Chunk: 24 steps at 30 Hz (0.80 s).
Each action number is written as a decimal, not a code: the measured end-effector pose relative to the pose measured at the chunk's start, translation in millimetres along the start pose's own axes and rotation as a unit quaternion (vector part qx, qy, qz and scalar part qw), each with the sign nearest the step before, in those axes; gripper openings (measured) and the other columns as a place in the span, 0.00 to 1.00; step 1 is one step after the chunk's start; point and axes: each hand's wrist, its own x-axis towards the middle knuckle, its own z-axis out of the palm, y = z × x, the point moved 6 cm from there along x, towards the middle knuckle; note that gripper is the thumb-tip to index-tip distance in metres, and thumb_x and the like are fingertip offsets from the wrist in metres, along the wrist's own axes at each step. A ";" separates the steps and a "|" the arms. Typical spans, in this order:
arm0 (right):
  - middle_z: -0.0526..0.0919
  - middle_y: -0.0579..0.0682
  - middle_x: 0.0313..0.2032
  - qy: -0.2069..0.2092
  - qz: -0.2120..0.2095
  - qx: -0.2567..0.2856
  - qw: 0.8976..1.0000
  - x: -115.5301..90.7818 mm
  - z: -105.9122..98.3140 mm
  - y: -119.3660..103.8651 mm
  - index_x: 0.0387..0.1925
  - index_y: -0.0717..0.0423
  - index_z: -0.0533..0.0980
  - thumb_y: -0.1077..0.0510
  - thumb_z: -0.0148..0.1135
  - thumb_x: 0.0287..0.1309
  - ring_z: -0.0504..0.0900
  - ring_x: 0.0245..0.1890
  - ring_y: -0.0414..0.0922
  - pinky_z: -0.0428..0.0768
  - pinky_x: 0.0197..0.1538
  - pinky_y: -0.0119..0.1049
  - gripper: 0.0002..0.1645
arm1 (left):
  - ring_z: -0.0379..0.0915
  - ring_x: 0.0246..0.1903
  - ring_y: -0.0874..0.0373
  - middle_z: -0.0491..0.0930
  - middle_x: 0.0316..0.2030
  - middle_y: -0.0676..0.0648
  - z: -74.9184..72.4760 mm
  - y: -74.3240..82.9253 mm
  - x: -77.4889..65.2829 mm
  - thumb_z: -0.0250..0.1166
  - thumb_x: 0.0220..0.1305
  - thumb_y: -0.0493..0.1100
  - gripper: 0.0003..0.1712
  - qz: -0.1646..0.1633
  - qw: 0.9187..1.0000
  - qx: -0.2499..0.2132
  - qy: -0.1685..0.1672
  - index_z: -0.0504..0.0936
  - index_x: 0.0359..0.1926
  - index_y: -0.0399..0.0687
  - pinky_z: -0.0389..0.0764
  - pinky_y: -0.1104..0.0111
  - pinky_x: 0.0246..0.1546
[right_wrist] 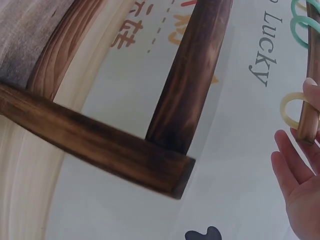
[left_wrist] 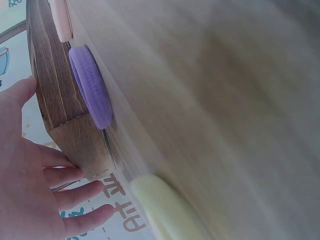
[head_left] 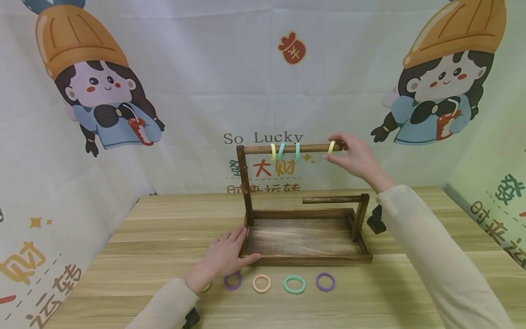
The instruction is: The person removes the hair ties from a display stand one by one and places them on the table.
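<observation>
My right hand (head_left: 356,155) pinches a pale yellow hair tie (head_left: 331,147) at the free right end of the upper bar (head_left: 314,148) of a dark wooden rack. In the right wrist view this yellow hair tie (right_wrist: 285,111) encircles the bar's tip. Farther left on the bar hang another yellow hair tie (head_left: 273,153) and two mint green ones (head_left: 297,153). My left hand (head_left: 222,256) rests against the left front corner of the rack's tray (head_left: 304,262), fingers spread. Beneath that wrist lies a yellow hair tie (left_wrist: 160,205), mostly hidden in the head view.
Along the tray's front on the table lie a purple hair tie (head_left: 233,288), a peach one (head_left: 254,284), a mint green one (head_left: 294,292) and another purple one (head_left: 326,289). A shorter lower bar (head_left: 333,199) juts leftward from the right post (head_left: 360,217). Behind hangs a printed cloth (head_left: 213,91).
</observation>
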 end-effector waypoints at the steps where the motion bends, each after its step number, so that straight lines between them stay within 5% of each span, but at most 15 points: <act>1: 0.75 0.60 0.43 0.001 0.003 0.002 1.000 -0.3 -0.8 1.2 0.48 0.65 0.69 0.58 0.65 0.48 0.72 0.42 0.54 0.69 0.46 0.48 0.26 | 0.55 0.57 0.39 0.55 0.62 0.39 0.1 0.1 -0.1 0.45 0.52 0.73 0.52 0.000 1.000 -0.001 0.000 0.56 0.64 0.36 0.59 0.44 0.49; 24: 0.72 0.60 0.43 0.007 0.037 0.048 0.998 -15.4 -16.8 16.6 0.51 0.66 0.66 0.63 0.63 0.49 0.75 0.42 0.58 0.74 0.41 0.50 0.27 | 0.56 0.56 0.38 0.56 0.62 0.39 -0.8 0.5 -0.6 0.44 0.52 0.74 0.52 0.004 1.000 0.007 0.002 0.56 0.63 0.35 0.60 0.44 0.49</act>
